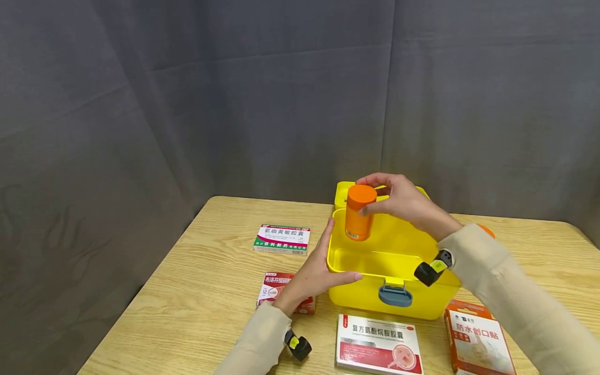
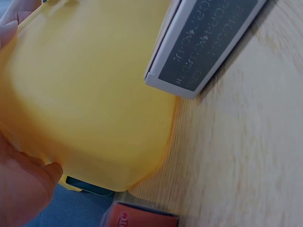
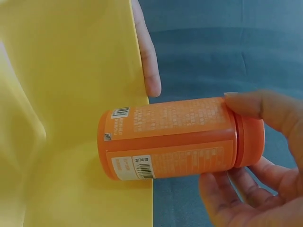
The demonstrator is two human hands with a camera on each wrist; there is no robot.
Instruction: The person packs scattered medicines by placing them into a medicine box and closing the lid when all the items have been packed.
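My right hand [image 1: 405,203] grips an orange pill bottle [image 1: 359,221] near its cap, thumb on one side and fingers on the other. The bottle stands nearly upright above the left part of the yellow medicine box [image 1: 351,297], its base below the rim level in the head view. In the right wrist view the bottle [image 3: 170,139] overlaps the box's wall and shows its printed label. At the box's front left corner, my left hand [image 1: 314,273] rests with the thumb stretched along the front and straight fingers along the left wall. A blue-grey latch [image 1: 395,296] hangs at the front.
Left of the box lie a white-and-green medicine carton [image 1: 282,239] and a red-and-white carton [image 1: 274,286], partly behind the left hand. In front are a white-and-red capsule carton [image 1: 378,346] and a plaster packet [image 1: 479,338]. An orange object [image 1: 487,230] shows behind the right sleeve.
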